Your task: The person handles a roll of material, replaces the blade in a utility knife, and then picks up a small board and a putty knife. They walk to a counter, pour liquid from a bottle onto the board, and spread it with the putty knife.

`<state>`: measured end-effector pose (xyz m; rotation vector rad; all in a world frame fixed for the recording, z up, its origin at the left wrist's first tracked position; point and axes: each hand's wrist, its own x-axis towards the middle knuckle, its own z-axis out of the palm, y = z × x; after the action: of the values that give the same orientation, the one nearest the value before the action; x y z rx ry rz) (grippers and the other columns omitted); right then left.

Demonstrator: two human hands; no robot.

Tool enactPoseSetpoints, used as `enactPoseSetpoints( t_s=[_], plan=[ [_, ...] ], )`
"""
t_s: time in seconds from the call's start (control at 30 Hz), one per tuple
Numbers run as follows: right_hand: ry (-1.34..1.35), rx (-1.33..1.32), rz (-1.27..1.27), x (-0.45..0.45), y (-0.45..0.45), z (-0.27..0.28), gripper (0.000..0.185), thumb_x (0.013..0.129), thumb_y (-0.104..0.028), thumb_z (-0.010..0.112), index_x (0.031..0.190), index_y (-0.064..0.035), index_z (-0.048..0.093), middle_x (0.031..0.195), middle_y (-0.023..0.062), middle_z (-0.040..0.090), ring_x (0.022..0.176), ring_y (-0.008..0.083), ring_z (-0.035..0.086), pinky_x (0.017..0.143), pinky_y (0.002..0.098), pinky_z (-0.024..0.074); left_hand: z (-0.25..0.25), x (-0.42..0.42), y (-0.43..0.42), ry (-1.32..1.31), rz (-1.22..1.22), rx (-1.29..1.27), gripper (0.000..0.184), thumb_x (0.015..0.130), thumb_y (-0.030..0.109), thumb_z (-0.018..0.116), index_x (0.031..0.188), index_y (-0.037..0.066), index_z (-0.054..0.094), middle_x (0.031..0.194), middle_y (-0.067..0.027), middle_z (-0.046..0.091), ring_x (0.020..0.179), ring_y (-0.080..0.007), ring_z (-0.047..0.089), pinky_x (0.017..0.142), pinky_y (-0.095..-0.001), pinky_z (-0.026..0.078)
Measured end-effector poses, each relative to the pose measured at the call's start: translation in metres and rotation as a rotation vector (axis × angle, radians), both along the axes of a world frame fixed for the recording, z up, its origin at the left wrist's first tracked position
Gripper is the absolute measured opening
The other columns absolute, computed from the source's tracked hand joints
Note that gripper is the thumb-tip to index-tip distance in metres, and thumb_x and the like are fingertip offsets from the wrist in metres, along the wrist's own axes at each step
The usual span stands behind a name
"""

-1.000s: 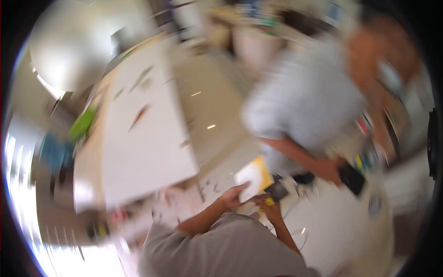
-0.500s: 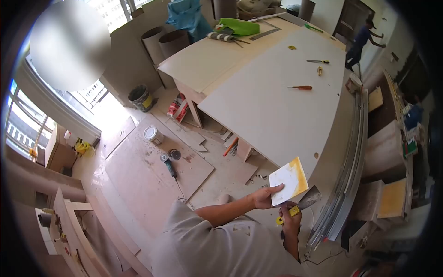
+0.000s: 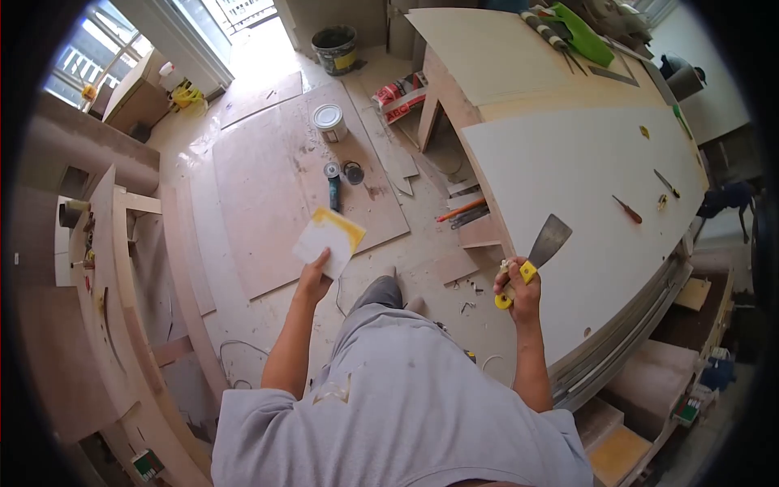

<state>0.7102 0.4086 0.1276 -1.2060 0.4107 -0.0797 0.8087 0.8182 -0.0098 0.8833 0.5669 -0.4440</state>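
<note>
In the head view, the left hand (image 3: 313, 280), left of the frame's centre, grasps a white plate (image 3: 324, 237) by its lower edge, the thumb laid over the face; the plate is tilted, one corner pointing up, with yellow along its upper and right-hand edges; it looks about as broad as long, so I cannot tell a long axis; the right hand (image 3: 522, 294), right of centre, is closed around the handle of a scraper (image 3: 551, 239); the scraper's long axis runs from lower left to upper right, its grey blade pointing to the upper right and widening towards the tip, the yellow of the handle showing above and below the fist; the two hands are well apart, with the grey shirt (image 3: 406, 398) at lower centre between the forearms.

Behind the blade, a white panel (image 3: 560, 162) fills the right of the frame, with a screwdriver (image 3: 627, 209) lying on it, its handle to the lower right; above the plate, a grinder (image 3: 333, 187) and a tin (image 3: 328, 122) stand out on a floor board (image 3: 260, 195).
</note>
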Motion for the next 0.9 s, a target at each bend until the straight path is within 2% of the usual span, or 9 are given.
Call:
enactPoseSetpoints(
  t_s=[0.07, 0.2, 0.33, 0.4, 0.47, 0.5, 0.67, 0.8, 0.9],
  plan=[
    [-0.065, -0.005, 0.074, 0.051, 0.008, 0.011, 0.015, 0.093, -0.015, 0.057, 0.101, -0.0014, 0.056, 0.073, 0.0087, 0.062, 0.058, 0.0140, 0.059, 0.053, 0.0251, 0.0490, -0.037, -0.022, 0.054, 0.081, 0.103, 0.164, 0.045, 0.089, 0.017, 0.062, 0.130, 0.010, 0.045, 0.119, -0.0039, 0.058, 0.106, -0.0198, 0.059, 0.086, -0.0363, 0.051],
    [-0.074, -0.043, 0.129, 0.149, 0.044, 0.033, 0.024, 0.093, -0.012, 0.053, 0.115, -0.0018, 0.054, 0.075, 0.0085, 0.063, 0.058, 0.0116, 0.059, 0.053, 0.0231, 0.0483, -0.083, -0.068, 0.111, 0.342, 0.291, 0.450, 0.035, 0.089, 0.009, 0.060, 0.121, -0.002, 0.051, 0.108, -0.0120, 0.063, 0.090, -0.0254, 0.066, 0.074, -0.0379, 0.057],
    [-0.099, -0.094, 0.255, 0.243, 0.068, 0.031, 0.024, 0.094, -0.015, 0.054, 0.113, 0.0000, 0.056, 0.076, 0.0096, 0.065, 0.057, 0.0122, 0.059, 0.053, 0.0229, 0.0478, -0.106, -0.058, 0.123, 0.484, 0.316, 0.690, 0.036, 0.089, 0.009, 0.055, 0.122, -0.004, 0.050, 0.109, -0.0136, 0.063, 0.090, -0.0258, 0.066, 0.071, -0.0385, 0.057],
    [-0.084, -0.120, 0.273, 0.285, 0.076, 0.038, 0.024, 0.094, -0.016, 0.055, 0.111, 0.0004, 0.057, 0.076, 0.0099, 0.065, 0.057, 0.0129, 0.059, 0.053, 0.0233, 0.0479, -0.158, -0.043, 0.146, 0.472, 0.356, 0.666, 0.036, 0.089, 0.008, 0.053, 0.121, -0.008, 0.050, 0.112, -0.0158, 0.062, 0.093, -0.0282, 0.065, 0.077, -0.0382, 0.054],
    [-0.041, -0.060, 0.255, 0.321, 0.086, 0.041, 0.024, 0.093, -0.017, 0.057, 0.109, 0.0008, 0.058, 0.075, 0.0101, 0.065, 0.057, 0.0137, 0.059, 0.054, 0.0242, 0.0482, -0.141, 0.002, 0.146, 0.484, 0.354, 0.694, 0.037, 0.086, 0.006, 0.056, 0.121, -0.008, 0.051, 0.114, -0.0159, 0.062, 0.095, -0.0270, 0.065, 0.082, -0.0370, 0.052],
    [-0.033, -0.076, 0.251, 0.339, 0.090, 0.044, 0.025, 0.093, -0.024, 0.058, 0.105, -0.0016, 0.058, 0.072, 0.0084, 0.064, 0.056, 0.0131, 0.059, 0.050, 0.0232, 0.0465, -0.138, 0.024, 0.151, 0.431, 0.316, 0.736, 0.038, 0.086, 0.005, 0.057, 0.120, -0.008, 0.051, 0.113, -0.0157, 0.062, 0.095, -0.0263, 0.065, 0.082, -0.0366, 0.051],
    [-0.022, -0.142, 0.154, 0.410, 0.083, 0.045, 0.022, 0.092, -0.018, 0.059, 0.107, -0.0015, 0.059, 0.074, 0.0071, 0.064, 0.056, 0.0116, 0.058, 0.050, 0.0226, 0.0457, -0.102, 0.181, 0.168, 0.162, 0.077, 0.843, 0.039, 0.081, 0.000, 0.061, 0.119, -0.005, 0.054, 0.109, -0.0136, 0.064, 0.097, -0.0240, 0.063, 0.085, -0.0337, 0.048],
    [0.026, -0.210, 0.026, 0.443, 0.069, 0.055, 0.021, 0.092, -0.016, 0.060, 0.108, -0.0028, 0.057, 0.075, 0.0065, 0.064, 0.055, 0.0102, 0.058, 0.049, 0.0221, 0.0450, -0.082, 0.316, 0.154, -0.144, 0.194, 0.876, 0.040, 0.086, 0.004, 0.056, 0.125, -0.004, 0.048, 0.118, -0.0139, 0.059, 0.105, -0.0226, 0.057, 0.092, -0.0332, 0.043],
    [-0.016, -0.225, -0.046, 0.473, 0.043, 0.053, 0.018, 0.091, -0.015, 0.061, 0.104, -0.0042, 0.057, 0.078, 0.0069, 0.064, 0.054, 0.0100, 0.057, 0.048, 0.0212, 0.0440, -0.067, 0.396, 0.140, -0.252, 0.260, 0.626, 0.036, 0.093, 0.006, 0.049, 0.127, -0.004, 0.046, 0.119, -0.0125, 0.057, 0.106, -0.0214, 0.056, 0.092, -0.0323, 0.043]
  ],
)
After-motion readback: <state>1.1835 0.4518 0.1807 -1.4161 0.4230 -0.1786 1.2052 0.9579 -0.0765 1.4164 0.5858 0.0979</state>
